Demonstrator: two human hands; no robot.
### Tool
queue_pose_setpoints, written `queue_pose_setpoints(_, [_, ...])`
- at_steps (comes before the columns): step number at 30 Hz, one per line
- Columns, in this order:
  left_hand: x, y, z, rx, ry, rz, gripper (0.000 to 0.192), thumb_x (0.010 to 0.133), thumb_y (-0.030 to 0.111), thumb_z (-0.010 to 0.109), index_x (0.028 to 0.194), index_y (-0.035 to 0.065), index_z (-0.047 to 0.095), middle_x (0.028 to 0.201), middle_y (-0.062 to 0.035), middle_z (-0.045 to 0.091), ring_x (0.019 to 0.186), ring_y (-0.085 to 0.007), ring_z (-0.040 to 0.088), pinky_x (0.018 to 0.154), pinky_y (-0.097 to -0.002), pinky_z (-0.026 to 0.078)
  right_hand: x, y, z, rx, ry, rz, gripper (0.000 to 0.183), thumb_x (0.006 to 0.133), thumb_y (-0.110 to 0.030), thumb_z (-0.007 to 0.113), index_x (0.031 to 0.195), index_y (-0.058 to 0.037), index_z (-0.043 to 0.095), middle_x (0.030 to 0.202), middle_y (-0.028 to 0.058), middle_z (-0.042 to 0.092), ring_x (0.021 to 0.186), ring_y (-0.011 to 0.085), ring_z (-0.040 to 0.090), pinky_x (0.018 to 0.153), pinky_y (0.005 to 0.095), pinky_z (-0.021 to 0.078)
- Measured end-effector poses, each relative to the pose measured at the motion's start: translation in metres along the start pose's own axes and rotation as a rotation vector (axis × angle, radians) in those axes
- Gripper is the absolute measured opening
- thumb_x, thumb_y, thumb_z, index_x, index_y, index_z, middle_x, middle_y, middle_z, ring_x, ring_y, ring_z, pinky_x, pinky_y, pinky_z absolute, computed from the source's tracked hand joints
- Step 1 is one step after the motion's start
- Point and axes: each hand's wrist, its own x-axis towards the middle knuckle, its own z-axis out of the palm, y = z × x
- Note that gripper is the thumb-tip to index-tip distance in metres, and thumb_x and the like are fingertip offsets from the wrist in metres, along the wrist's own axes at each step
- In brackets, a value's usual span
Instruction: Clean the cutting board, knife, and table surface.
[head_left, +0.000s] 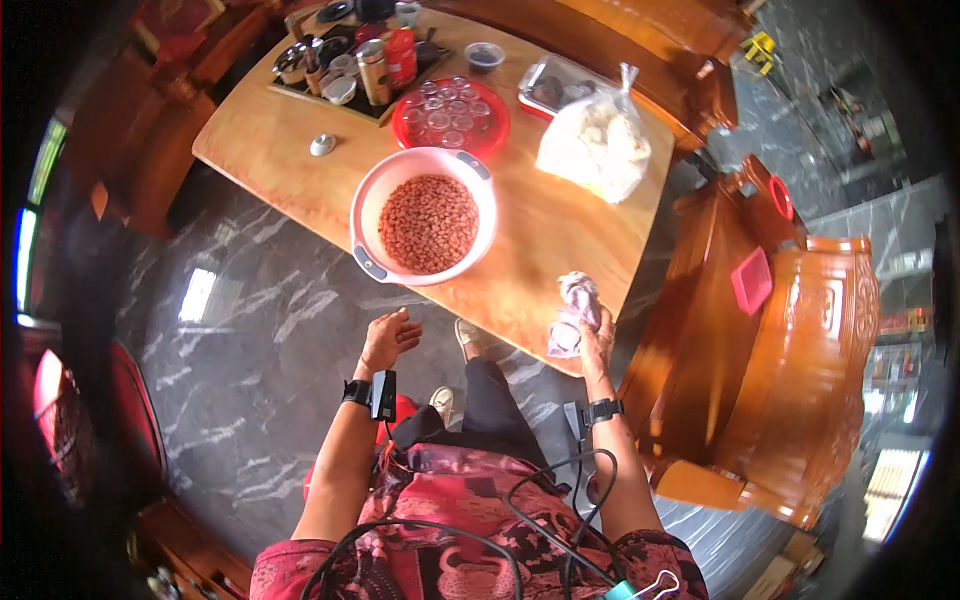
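Observation:
My right hand (598, 337) is closed on a crumpled, pale cloth (579, 304) at the near right corner of the wooden table (525, 300). Beyond the table's near edge, over the floor, my left hand (391, 337) hangs with its fingers somewhat apart and nothing in it. A pink and white plastic basin (362, 202) holds many small reddish-brown beans or nuts (429, 223) and stands at the near edge of the table. Behind it lies a red round tray (499, 120) with several small clear cups (439, 120). To the right sits a knotted clear plastic bag (596, 146) with pale contents.
A dark tray (382, 116) with jars and a red canister (400, 58) stands at the back left. A small white-and-metal object (322, 145) lies near the left edge. Wooden benches (795, 322) flank the table; one holds a pink plastic basket (752, 280). Cables (517, 510) hang across my front.

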Motion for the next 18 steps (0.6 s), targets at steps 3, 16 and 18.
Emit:
queue_pose_setpoints(3, [0.003, 0.011, 0.001, -0.011, 0.069, 0.036, 0.05, 0.08, 0.033, 0.062, 0.112, -0.0002, 0.043, 0.1, -0.0179, 0.055, 0.087, -0.0259, 0.057, 0.071, -0.0384, 0.05, 0.054, 0.008, 0.017, 0.236, -0.058, 0.184, 0.044, 0.075, -0.01, 0.055, 0.118, -0.0055, 0.046, 0.111, 0.0171, 0.049, 0.098, 0.0264, 0.052, 0.079, 0.0367, 0.0469])
queue_pose_setpoints(16, [0.053, 0.032, 0.042, -0.272, 0.182, -0.023, 0.048, 0.079, 0.033, 0.064, 0.114, 0.0056, 0.046, 0.1, -0.0116, 0.056, 0.087, -0.0269, 0.059, 0.073, -0.0436, 0.052, 0.194, 0.027, 0.141, -0.591, 0.079, 0.2, 0.069, 0.076, -0.016, 0.059, 0.137, -0.0159, 0.025, 0.137, 0.0181, 0.03, 0.116, 0.0416, 0.036, 0.097, 0.0516, 0.0264])
queue_pose_setpoints(18, [0.058, 0.037, 0.053, -0.294, 0.197, 0.016, 0.048, 0.079, 0.032, 0.064, 0.115, 0.0059, 0.046, 0.1, -0.0108, 0.057, 0.087, -0.027, 0.06, 0.072, -0.0437, 0.052, 0.203, 0.0, 0.171, -0.528, 0.028, 0.063, 0.067, 0.081, -0.024, 0.057, 0.138, -0.0161, 0.023, 0.135, 0.0215, 0.03, 0.111, 0.0416, 0.039, 0.093, 0.0541, 0.0273])
